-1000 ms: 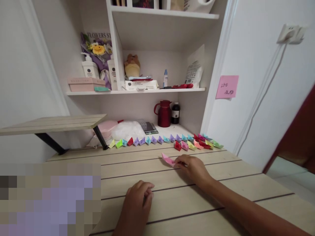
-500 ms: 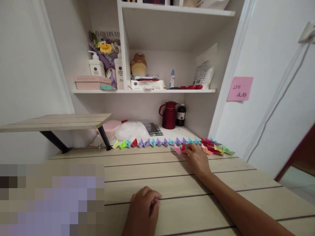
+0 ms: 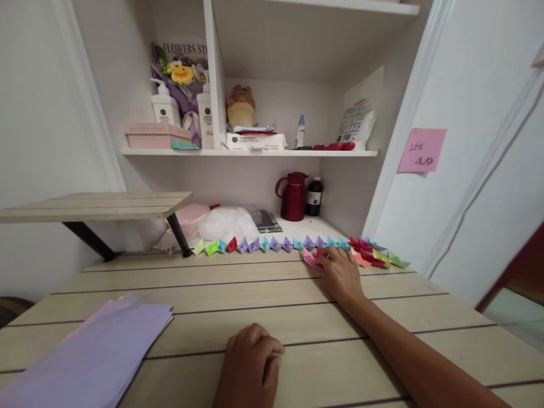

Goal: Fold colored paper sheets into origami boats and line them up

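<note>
My right hand point(image 3: 340, 275) reaches to the back of the table with its fingers bent down. Its thumb and forefinger close on a small red paper boat point(image 3: 318, 253), mostly hidden by the fingers. Touching that boat's left side is a pink paper boat point(image 3: 309, 258). Behind the hand runs a row of small folded paper boats in purple, such as this purple boat point(image 3: 254, 245), light blue, green, yellow and red. Several more, among them a yellow boat point(image 3: 381, 259), cluster to the right. My left hand point(image 3: 251, 362) rests near the front, loosely curled, thumb apart, holding nothing visible.
A stack of purple paper sheets point(image 3: 97, 351) lies at the left front of the slatted wooden table point(image 3: 204, 292). A raised wooden stand point(image 3: 97, 205) is at the back left. Behind the boats are a red jug point(image 3: 293, 197), a dark bottle point(image 3: 314, 197) and a white plastic bag point(image 3: 227, 224).
The camera view has shifted slightly. My right hand stays at the red boat, and my left hand has barely moved. The purple paper, pixelated before, now shows clearly.
</note>
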{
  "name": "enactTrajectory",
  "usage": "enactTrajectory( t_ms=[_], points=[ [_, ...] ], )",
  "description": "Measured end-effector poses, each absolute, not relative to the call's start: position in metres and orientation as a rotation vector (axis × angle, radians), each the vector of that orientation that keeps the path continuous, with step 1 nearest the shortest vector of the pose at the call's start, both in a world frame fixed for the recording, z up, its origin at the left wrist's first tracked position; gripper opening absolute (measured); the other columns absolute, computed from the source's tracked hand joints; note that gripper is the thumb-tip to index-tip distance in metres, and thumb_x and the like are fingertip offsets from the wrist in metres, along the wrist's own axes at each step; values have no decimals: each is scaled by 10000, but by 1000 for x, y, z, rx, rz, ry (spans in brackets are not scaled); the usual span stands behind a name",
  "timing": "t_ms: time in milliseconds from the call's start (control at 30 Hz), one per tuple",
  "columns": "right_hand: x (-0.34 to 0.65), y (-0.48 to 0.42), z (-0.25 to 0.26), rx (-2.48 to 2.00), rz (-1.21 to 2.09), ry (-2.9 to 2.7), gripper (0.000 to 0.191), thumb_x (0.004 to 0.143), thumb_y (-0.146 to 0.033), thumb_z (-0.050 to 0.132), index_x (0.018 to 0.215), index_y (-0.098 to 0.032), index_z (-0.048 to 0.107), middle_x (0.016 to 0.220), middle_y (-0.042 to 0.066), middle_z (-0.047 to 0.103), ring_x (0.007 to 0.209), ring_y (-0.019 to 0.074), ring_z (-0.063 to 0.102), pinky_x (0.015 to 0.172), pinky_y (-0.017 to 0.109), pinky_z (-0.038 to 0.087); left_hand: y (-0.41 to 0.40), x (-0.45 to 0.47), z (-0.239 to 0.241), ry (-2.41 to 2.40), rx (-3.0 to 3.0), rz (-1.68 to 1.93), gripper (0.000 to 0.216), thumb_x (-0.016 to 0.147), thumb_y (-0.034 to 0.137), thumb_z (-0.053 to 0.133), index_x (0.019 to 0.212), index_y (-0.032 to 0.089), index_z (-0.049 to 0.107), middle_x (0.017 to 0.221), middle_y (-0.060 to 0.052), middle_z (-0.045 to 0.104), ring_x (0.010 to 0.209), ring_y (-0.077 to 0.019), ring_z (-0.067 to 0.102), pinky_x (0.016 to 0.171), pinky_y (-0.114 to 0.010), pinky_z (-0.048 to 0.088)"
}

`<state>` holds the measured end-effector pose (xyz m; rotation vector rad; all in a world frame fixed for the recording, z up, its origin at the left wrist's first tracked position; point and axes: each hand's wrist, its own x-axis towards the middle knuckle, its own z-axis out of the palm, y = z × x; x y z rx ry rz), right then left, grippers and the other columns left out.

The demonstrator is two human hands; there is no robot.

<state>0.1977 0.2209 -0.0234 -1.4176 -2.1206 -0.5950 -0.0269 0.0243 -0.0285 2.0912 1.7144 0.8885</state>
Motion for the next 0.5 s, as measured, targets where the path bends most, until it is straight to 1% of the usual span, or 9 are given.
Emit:
enactTrajectory(
  t_ms=[233, 500],
  points=[
    [199, 220, -23, -1432, -549, -2115, 160, 883, -308, 568, 853, -243, 711, 987, 85, 627, 932, 267, 523, 808, 405, 356, 25, -29, -25, 1701, 2122, 760, 284, 762, 88, 491, 911, 234, 684, 929, -51, 649, 912, -231, 604, 838, -391, 416],
    [198, 215, -18, -1439, -498, -2110, 156, 864, -345, 588, 931, -247, 689, 979, 75, 624, 946, 260, 545, 781, 371, 370, 25, -28, -26, 1699, 2115, 795, 291, 763, 88, 492, 921, 234, 689, 930, -55, 646, 920, -234, 602, 843, -396, 414]
  ],
)
